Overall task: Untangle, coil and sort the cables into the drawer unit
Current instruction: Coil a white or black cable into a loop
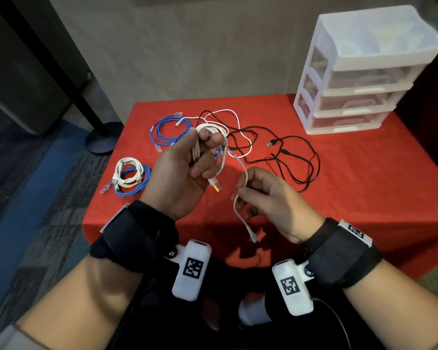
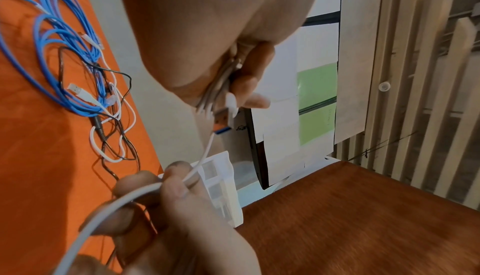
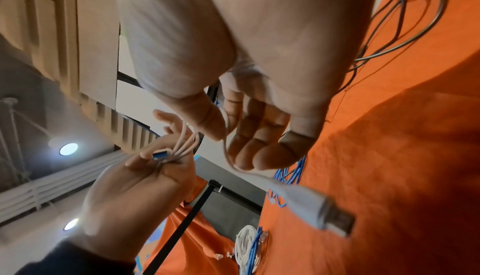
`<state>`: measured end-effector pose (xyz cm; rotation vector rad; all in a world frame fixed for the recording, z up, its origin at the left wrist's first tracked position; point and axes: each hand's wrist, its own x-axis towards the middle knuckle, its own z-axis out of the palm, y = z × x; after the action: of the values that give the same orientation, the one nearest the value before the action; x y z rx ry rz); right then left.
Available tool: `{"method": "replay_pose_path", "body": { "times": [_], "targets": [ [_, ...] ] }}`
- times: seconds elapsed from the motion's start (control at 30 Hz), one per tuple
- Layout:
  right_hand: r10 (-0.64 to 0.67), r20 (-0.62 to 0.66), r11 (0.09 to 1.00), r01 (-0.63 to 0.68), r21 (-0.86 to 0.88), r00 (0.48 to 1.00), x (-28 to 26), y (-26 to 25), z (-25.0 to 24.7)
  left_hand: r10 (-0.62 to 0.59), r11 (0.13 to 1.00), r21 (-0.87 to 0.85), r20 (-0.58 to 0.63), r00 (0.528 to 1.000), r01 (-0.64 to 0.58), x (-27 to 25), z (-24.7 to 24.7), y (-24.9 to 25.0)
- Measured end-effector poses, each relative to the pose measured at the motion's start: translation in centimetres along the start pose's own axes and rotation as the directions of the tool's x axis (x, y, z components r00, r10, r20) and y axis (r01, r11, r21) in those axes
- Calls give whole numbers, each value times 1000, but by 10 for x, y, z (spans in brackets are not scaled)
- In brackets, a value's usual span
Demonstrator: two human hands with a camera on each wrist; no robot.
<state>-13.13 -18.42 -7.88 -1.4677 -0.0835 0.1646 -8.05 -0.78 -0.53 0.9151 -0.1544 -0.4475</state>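
My left hand [image 1: 200, 151] is raised above the red table and grips a white USB cable [image 1: 221, 137] wound in several loops; its USB plug [image 1: 216, 187] hangs below the fingers. The loose tail of that cable runs down to my right hand [image 1: 243, 184], which pinches it between thumb and fingers, and the end plug [image 1: 253, 236] dangles below. The left wrist view shows the loops [image 2: 221, 86] in my left hand's fingers and my right hand [image 2: 174, 185] on the tail. In the right wrist view the end plug [image 3: 322, 211] is blurred. The white drawer unit [image 1: 359, 72] stands at the back right, drawers closed.
On the red table [image 1: 364, 188], a blue network cable [image 1: 166, 131], a long black cable [image 1: 291, 157] and another white cable [image 1: 238, 122] lie partly tangled behind my hands. A coiled white cable on a coiled blue one [image 1: 129, 178] sits near the left edge.
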Motion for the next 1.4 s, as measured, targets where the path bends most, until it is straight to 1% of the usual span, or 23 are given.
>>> {"method": "replay_pose_path", "body": {
  "times": [0.1, 0.17, 0.27, 0.33, 0.43, 0.5, 0.53, 0.6, 0.63, 0.67, 0.7, 0.73, 0.77, 0.8, 0.83, 0.93, 1.03, 1.13, 1.2, 1.27, 1.4],
  "targets": [
    [4, 11, 1000, -4, -3, 1000, 0, 0, 1, 3, 1000, -8, 2, 1000, -3, 1, 2, -1],
    [31, 10, 999, -31, -19, 999, -1, 1, 3, 5, 1000, -7, 1, 1000, -5, 2, 1, -3],
    [66, -24, 993, -68, -95, 998, -5, 5, 1, 13, 1000, 6, 0, 1000, -13, 2, -2, -3],
    [62, 4, 983, -60, -176, 998, -9, 6, -3, 21, 1000, 20, -18, 1000, -21, 1, -5, -1],
    [41, 50, 927, -20, -375, 998, -14, 2, -14, 30, 999, 40, -33, 999, -29, 1, -10, 3],
    [31, 58, 876, 1, -483, 998, -12, 0, -22, 12, 998, 56, -25, 1000, -10, 0, -11, 3],
    [19, 46, 841, 8, -541, 999, -10, 0, -25, 0, 998, 61, -13, 1000, 1, 0, -11, 3],
    [-25, -33, 775, -1, -632, 999, -3, 2, -29, -22, 998, 59, 17, 1000, 21, 1, -9, 1],
    [-46, -85, 773, -18, -634, 995, 0, 2, -31, -34, 998, 51, 36, 999, 32, 1, -8, 0],
    [-58, -133, 810, -32, -586, 989, 4, 0, -31, -46, 998, 39, 54, 997, 44, 1, -6, -1],
    [-55, -175, 874, -37, -484, 983, 7, -5, -30, -58, 998, 23, 70, 996, 57, 0, -4, -1],
    [-41, -206, 939, -32, -341, 978, 9, -11, -29, -71, 997, 2, 82, 994, 71, 0, -2, -3],
    [-21, -222, 983, -21, -182, 975, 11, -18, -26, -84, 996, -25, 92, 992, 86, -1, 0, -4],
    [-10, -228, 999, 0, -44, 974, 13, -26, -23, -95, 994, -52, 101, 990, 100, -1, 1, -5],
    [-22, -241, 999, 32, 35, 970, 14, -33, -21, -103, 991, -76, 112, 988, 112, -2, 2, -7],
    [-110, -327, 985, 147, 92, 938, 21, -46, -17, -120, 983, -119, 162, 980, 140, -3, 4, -12],
    [-114, -372, 961, 197, 192, 921, 25, -52, -15, -136, 978, -134, 187, 973, 163, -3, 6, -17],
    [-53, -358, 940, 167, 298, 932, 28, -54, -11, -134, 979, -133, 161, 978, 156, -3, 8, -18],
    [9, -299, 926, 106, 363, 954, 28, -55, -9, -137, 978, -137, 145, 980, 157, -3, 9, -16],
    [70, -227, 903, 35, 429, 972, 28, -55, -9, -164, 973, -138, 148, 975, 185, -4, 9, -13],
    [138, -158, 878, -47, 477, 978, 29, -52, -10, -243, 941, -176, 235, 941, 287, -8, 5, -11]
  ]
}}
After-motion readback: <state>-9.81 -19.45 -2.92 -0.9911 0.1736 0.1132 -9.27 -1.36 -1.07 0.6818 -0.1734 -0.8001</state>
